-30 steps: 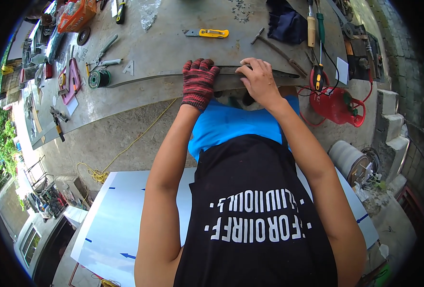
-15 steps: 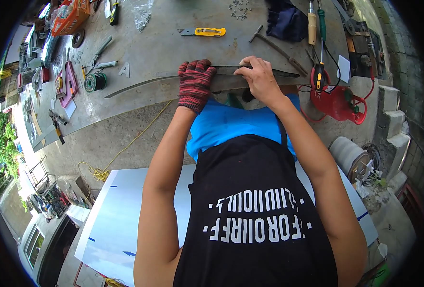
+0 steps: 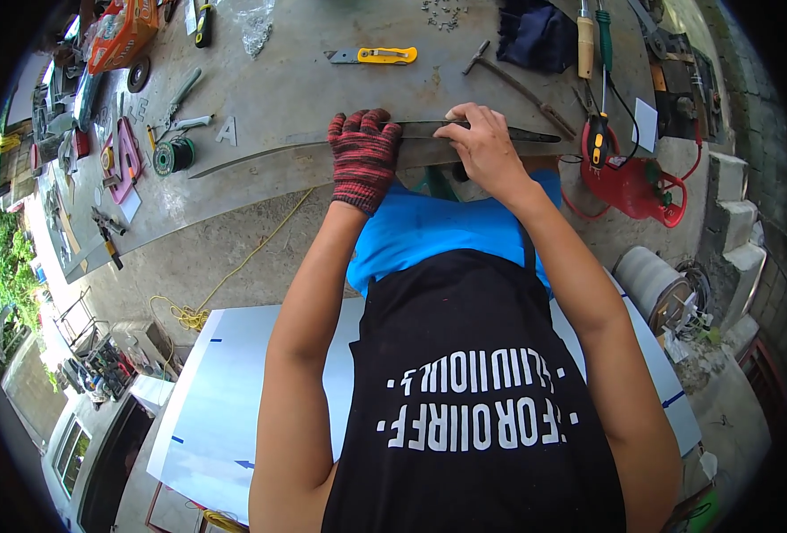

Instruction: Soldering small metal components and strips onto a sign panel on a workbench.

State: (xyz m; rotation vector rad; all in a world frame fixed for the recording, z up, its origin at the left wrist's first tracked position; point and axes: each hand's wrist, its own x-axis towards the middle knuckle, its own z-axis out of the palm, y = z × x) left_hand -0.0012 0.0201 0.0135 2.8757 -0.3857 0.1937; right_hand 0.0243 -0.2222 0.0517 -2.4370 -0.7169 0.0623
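A long, thin metal strip (image 3: 260, 159) lies along the near side of the metal table. My left hand (image 3: 363, 153), in a red and black knit glove, rests on it with its fingers stretched forward and lying flat. Part of the strip is hidden beneath the glove. To the right, my bare right hand (image 3: 482, 147) has its thumb and fingertips pinched together over the strip line. What they hold, if anything, is too small to make out. A dark, tapering end (image 3: 536, 136) sticks out to the right beyond this hand.
Farther back lie a yellow utility knife (image 3: 387, 56), a T-handled metal tool (image 3: 522, 93) and dark cloth (image 3: 536, 35). A solder-like wire spool (image 3: 174, 155) sits left. Right stand a screwdriver (image 3: 599, 142) and a red gas tank (image 3: 629, 191). Small loose fasteners (image 3: 442, 15) lie behind.
Both hands keep almost the same place and pose on the strip. The view has shifted slightly, so the surroundings sit a little differently.
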